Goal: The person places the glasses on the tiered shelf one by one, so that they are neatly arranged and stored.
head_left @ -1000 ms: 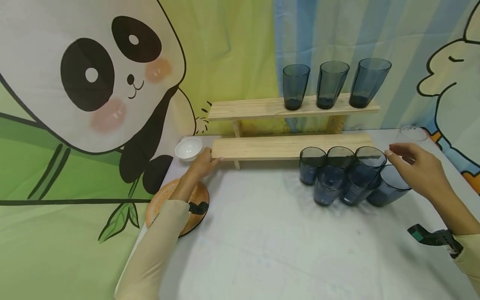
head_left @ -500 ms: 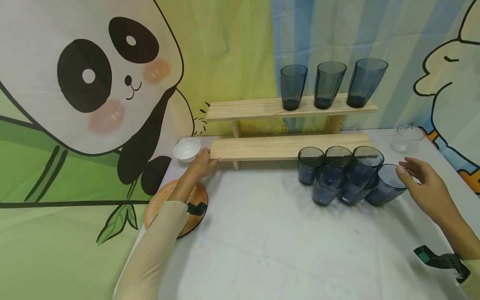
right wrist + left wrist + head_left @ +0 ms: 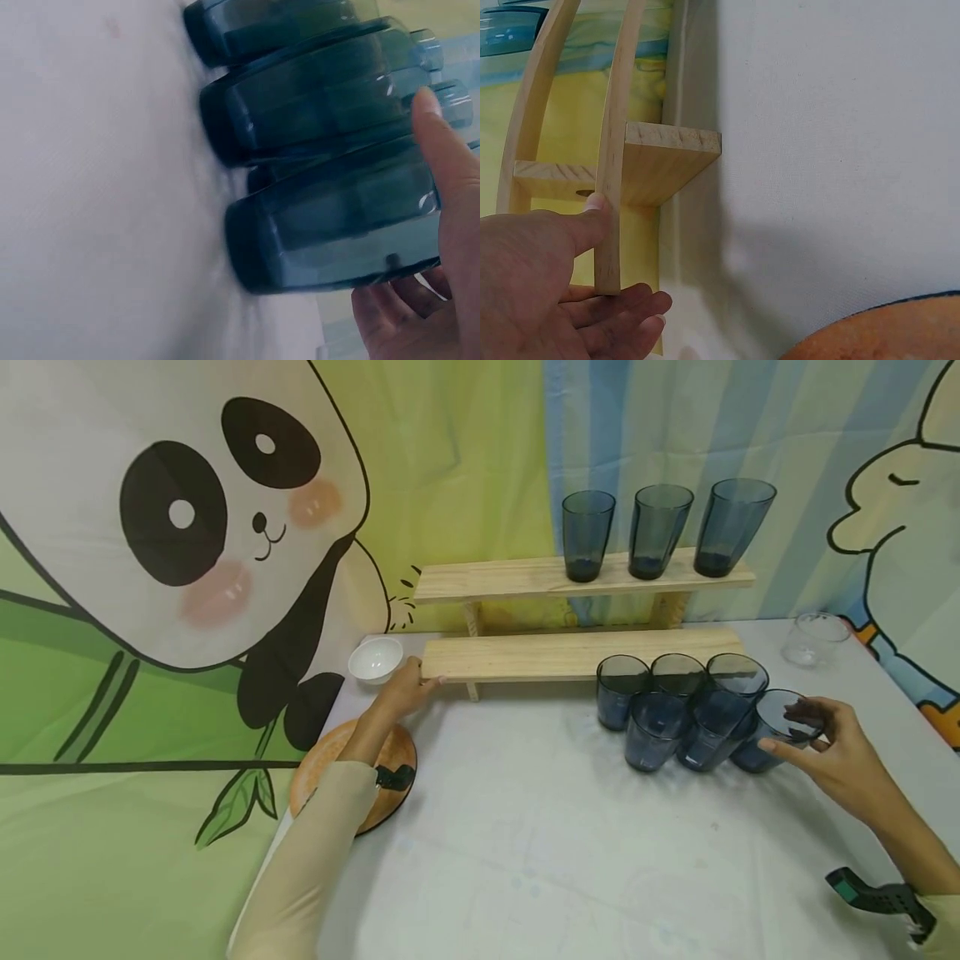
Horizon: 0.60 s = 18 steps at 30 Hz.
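Note:
My left hand [image 3: 403, 691] grips the left end of the lower board [image 3: 517, 657] of a two-tier wooden shelf. In the left wrist view its thumb [image 3: 592, 217] lies on one face of the board [image 3: 609, 247], with the fingers past its other side. At the right of a cluster of blue glass tumblers, my right hand [image 3: 847, 760] holds the end tumbler [image 3: 756, 750] near its rim. In the right wrist view the thumb lies along one side of that tumbler [image 3: 330, 225], the fingers touching the opposite side. The tumbler stands on the white table, leaning slightly in the head view.
Several other tumblers [image 3: 654, 735] crowd together before the shelf. Three more tumblers [image 3: 660, 531] stand on the upper board [image 3: 487, 581]. A white bowl [image 3: 376, 660] and a round orange-brown plate [image 3: 397, 768] sit at left, a clear glass [image 3: 813, 639] at back right.
My right hand first draws back toward the right of the tumblers, then comes in round the end one with thumb and fingers. My left hand stays on the board.

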Tool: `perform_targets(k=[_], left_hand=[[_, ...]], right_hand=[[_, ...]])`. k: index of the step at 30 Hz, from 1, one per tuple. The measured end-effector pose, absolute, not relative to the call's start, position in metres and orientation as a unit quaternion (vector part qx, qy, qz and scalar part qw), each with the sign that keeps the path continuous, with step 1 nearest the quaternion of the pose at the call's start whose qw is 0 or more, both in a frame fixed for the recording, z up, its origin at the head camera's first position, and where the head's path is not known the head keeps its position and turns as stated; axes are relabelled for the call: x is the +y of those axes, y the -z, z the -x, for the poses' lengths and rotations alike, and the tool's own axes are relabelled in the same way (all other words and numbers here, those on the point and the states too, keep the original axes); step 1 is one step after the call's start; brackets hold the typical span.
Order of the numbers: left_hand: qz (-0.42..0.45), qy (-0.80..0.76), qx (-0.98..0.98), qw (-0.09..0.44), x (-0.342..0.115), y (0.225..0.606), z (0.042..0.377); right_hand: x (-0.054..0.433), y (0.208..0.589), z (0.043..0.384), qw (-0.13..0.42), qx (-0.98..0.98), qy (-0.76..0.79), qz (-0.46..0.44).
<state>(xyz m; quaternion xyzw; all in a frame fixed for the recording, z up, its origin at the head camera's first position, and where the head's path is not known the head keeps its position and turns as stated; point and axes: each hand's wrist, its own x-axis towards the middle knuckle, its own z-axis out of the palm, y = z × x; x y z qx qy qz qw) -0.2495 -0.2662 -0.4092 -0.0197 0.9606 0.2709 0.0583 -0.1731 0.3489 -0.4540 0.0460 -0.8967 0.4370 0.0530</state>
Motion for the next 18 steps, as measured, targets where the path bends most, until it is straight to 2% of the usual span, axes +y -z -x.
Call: perform_targets(k=[10,18], left_hand=[[0.026,-0.274,0.96,0.056,-0.266,0.41,0.25],[0.026,-0.28,0.958,0.057,-0.266,0.409,0.249]], right_hand=[[0.363,0.474,0.17,0.025,-0.905,-0.416,-0.086],[0.364,0.474,0.168,0.018,-0.914,-0.395,-0.09]])
